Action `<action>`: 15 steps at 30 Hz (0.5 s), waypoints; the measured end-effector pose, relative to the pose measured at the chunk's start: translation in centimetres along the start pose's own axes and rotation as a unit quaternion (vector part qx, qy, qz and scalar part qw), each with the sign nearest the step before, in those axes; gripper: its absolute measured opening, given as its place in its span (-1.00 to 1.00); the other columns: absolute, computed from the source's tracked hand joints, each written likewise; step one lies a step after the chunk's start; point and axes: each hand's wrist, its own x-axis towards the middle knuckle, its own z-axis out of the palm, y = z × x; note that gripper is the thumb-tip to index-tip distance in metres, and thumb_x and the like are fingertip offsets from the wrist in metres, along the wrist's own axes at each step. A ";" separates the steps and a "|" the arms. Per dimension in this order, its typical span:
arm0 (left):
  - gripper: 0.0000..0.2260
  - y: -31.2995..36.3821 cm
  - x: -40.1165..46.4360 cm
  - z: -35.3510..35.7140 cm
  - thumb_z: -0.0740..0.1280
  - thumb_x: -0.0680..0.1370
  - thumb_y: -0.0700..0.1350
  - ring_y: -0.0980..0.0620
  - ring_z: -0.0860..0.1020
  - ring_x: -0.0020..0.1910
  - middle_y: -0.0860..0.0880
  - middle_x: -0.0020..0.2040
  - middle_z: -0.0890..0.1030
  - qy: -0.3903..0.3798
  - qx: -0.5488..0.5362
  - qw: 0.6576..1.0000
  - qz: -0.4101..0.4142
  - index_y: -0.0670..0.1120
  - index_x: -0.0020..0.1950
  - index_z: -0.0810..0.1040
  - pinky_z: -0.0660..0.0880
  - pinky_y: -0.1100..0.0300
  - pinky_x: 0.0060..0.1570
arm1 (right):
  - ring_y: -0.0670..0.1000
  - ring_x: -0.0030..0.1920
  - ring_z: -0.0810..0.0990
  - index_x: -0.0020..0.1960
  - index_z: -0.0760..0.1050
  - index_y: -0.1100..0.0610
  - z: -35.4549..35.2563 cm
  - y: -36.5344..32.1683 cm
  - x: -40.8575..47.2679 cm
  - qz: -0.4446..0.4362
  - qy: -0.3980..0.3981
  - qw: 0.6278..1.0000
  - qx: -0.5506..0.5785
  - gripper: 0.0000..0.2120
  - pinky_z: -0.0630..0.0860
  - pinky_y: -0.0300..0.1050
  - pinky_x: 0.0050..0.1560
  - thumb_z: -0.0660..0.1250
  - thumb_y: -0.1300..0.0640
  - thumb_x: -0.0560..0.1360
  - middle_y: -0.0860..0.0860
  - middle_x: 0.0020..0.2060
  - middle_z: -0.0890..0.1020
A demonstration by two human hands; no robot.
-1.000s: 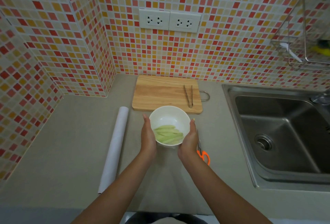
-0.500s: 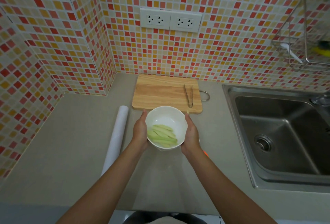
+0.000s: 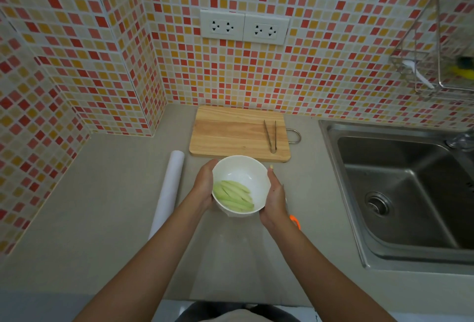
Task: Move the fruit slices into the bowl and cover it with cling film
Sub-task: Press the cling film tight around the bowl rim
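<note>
A white bowl (image 3: 243, 170) holds several pale green fruit slices (image 3: 234, 196) piled toward its near side. It is tilted toward me and held between both hands, just in front of the wooden cutting board (image 3: 230, 133). My left hand (image 3: 204, 184) cups the bowl's left wall and my right hand (image 3: 275, 197) presses its right wall. A white roll of cling film (image 3: 168, 189) lies on the counter left of my left hand. A sheet of clear film seems to lie on the counter below the bowl, faint and hard to make out.
Metal tongs (image 3: 271, 135) rest on the board's right part. Orange-handled scissors (image 3: 295, 220) peek out behind my right wrist. A steel sink (image 3: 400, 193) fills the right side. A wire rack (image 3: 436, 70) hangs on the tiled wall above it.
The bowl has shifted slightly left and away from me and tilted more toward me. Both hands stayed on its sides.
</note>
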 end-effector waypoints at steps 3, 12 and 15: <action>-0.37 0.3 -0.1 0.1 0.04 0.54 0.34 -0.21 0.61 -0.01 -0.24 0.04 0.63 0.006 0.039 0.999 -0.031 -0.17 0.16 0.56 0.56 -0.01 -0.06 | 0.15 0.00 0.64 0.02 0.61 0.12 0.0 -0.1 0.1 -0.015 0.014 1.000 0.002 -0.69 0.53 0.10 0.12 0.22 -0.08 0.55 0.08 -0.08 0.70; -0.47 -4.3 -1.3 2.0 -0.06 0.60 0.27 0.04 0.56 0.20 -0.01 0.19 0.63 0.104 -0.078 0.969 0.210 0.03 0.25 0.55 0.46 0.11 0.22 | -0.04 -0.21 0.67 -0.10 0.60 -0.02 2.0 -0.1 0.2 -0.025 0.085 0.996 0.020 -0.73 0.54 -0.23 -0.42 0.22 -0.16 0.52 -0.07 -0.22 0.71; -0.56 -3.4 -0.9 1.8 0.01 0.61 0.22 0.03 0.61 0.05 0.03 0.00 0.68 0.140 -0.108 0.962 0.208 0.06 0.04 0.62 0.52 0.14 0.02 | 0.02 -0.17 0.65 0.01 0.59 -0.01 2.3 0.2 -0.1 -0.030 0.069 0.997 0.001 -0.69 0.47 -0.25 -0.47 0.20 -0.18 0.51 -0.03 -0.13 0.69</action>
